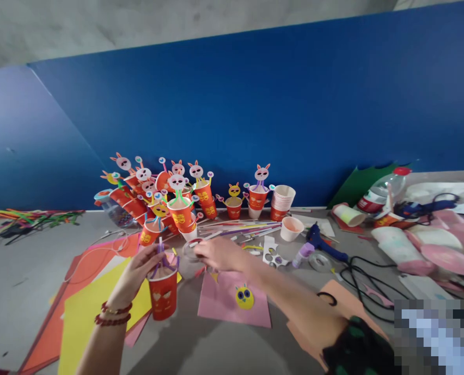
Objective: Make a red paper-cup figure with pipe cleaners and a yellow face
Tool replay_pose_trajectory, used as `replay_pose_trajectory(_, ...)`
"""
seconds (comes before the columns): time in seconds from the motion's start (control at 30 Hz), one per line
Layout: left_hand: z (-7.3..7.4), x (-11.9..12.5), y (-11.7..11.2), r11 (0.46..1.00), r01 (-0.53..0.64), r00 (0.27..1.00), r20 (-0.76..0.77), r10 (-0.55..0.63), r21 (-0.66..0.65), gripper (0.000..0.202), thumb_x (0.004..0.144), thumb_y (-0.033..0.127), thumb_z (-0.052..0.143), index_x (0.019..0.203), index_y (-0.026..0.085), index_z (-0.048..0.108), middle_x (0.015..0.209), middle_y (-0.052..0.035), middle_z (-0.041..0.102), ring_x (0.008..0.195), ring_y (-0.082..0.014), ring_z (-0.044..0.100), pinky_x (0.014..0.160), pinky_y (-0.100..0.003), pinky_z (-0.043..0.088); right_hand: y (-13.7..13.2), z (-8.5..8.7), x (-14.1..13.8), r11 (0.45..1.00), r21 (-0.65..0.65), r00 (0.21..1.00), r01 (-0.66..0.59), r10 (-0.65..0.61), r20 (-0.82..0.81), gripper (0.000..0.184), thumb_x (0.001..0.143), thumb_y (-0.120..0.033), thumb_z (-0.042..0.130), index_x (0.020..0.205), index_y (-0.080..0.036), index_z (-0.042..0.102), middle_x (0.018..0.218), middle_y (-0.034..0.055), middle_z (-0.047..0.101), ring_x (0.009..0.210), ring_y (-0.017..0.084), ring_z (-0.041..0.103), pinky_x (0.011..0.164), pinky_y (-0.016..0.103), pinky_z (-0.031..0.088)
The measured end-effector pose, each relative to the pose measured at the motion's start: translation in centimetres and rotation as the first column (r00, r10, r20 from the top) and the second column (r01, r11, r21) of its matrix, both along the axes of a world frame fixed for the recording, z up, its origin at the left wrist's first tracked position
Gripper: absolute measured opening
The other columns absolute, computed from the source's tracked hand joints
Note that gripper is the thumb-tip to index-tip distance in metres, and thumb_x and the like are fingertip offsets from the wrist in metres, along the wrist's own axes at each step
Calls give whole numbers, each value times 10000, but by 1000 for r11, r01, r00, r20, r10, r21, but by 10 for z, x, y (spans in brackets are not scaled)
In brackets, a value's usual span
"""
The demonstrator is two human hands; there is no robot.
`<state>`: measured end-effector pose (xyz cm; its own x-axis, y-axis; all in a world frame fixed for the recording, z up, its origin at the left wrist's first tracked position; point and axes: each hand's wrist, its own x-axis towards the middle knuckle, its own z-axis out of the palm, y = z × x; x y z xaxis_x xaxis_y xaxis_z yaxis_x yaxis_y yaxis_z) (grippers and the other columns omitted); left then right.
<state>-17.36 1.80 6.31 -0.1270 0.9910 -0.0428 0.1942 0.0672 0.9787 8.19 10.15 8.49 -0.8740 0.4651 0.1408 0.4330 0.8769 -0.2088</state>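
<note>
My left hand pinches purple pipe cleaners that stand up out of a red paper cup with gold print. The cup is upright in front of me, its opening partly covered by the fingers. My right hand reaches across the table, fingers closed at the edge of a clear tape roll; what they grip is hidden. Below my right forearm lies a pink paper sheet bearing a yellow owl-like face cutout.
Several red cups with animal faces stand at the back left. A stack of cups, a white cup, a blue glue gun and a purple-capped bottle are further right. Yellow paper lies left; black cable right.
</note>
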Motion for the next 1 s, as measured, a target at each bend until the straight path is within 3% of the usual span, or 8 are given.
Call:
replay_pose_trajectory(0.17, -16, 24, 29, 982, 186, 942, -289, -171, 27, 476, 830, 565, 602, 1022, 139, 697, 902, -90, 767, 811, -237, 716, 717, -324, 569, -21, 13, 75, 992, -56, 988, 111, -117, -105, 138, 964, -177, 527, 990, -206, 659, 959, 43, 714, 825, 189, 672, 679, 252, 444)
replay_pose_trajectory(0.37, -24, 42, 52, 985, 150, 852, -517, -86, 84, 367, 807, 503, 641, 974, 184, 708, 729, -24, 708, 722, -218, 663, 702, -299, 517, -74, -16, 126, 941, -296, 904, 167, -266, -336, 148, 959, -175, 532, 981, -237, 665, 961, 41, 697, 864, 187, 653, 741, 256, 464)
replay_pose_trajectory(0.53, -6, 67, 29, 965, 111, 752, -655, 75, 239, 330, 873, 439, 601, 1084, 196, 676, 1086, -123, 694, 1070, -309, 621, 955, -416, 469, -102, -38, 137, 928, -309, 863, 210, -324, -387, 168, 960, -158, 536, 1025, -242, 667, 1027, 55, 711, 919, 197, 663, 800, 284, 479)
replay_pose_trajectory(0.63, 7, 103, -3, 802, 446, 660, -751, 6, 398, 337, 903, 355, 613, 1206, 207, 628, 1210, -129, 673, 1178, -300, 587, 1053, -444, 427, -109, -39, 136, 936, -288, 853, 200, -312, -420, 187, 950, -142, 533, 1034, -240, 668, 1055, 69, 719, 977, 218, 662, 840, 316, 492)
replay_pose_trajectory(0.7, 10, 131, -22, 652, 676, 583, -790, -188, 344, 434, 852, 430, 694, 1222, 219, 614, 1200, -117, 684, 1167, -300, 599, 1030, -439, 458, -112, -37, 135, 943, -286, 839, 172, -292, -459, 180, 953, -146, 523, 1027, -232, 663, 1034, 77, 720, 962, 218, 665, 824, 319, 510)
replay_pose_trajectory(0.77, 5, 155, -33, 589, 748, 545, -788, -285, 305, 263, 889, 363, 668, 1105, 215, 642, 1047, -79, 727, 1024, -262, 654, 974, -436, 481, -116, -36, 135, 944, -286, 820, 164, -292, -492, 179, 965, -149, 513, 1037, -233, 654, 1008, 76, 719, 945, 215, 669, 815, 318, 524)
replay_pose_trajectory(0.87, -11, 173, -37, 617, 678, 669, -684, -292, 400, 112, 952, 186, 570, 1044, 209, 628, 919, -43, 732, 886, -196, 671, 1008, -447, 452, -122, -41, 138, 921, -315, 719, 228, -377, -584, 219, 966, -163, 543, 1146, -258, 622, 1116, 90, 694, 1009, 226, 667, 887, 348, 531)
replay_pose_trajectory(1.0, -26, 176, -34, 636, 592, 789, -518, -331, 496, 119, 942, 164, 593, 1047, 216, 617, 926, -47, 727, 918, -198, 665, 1077, -501, 391, -128, -58, 142, 792, -548, 442, 268, -607, -661, 332, 935, -238, 624, 1259, -259, 554, 1271, 123, 595, 947, 210, 682, 853, 345, 577)
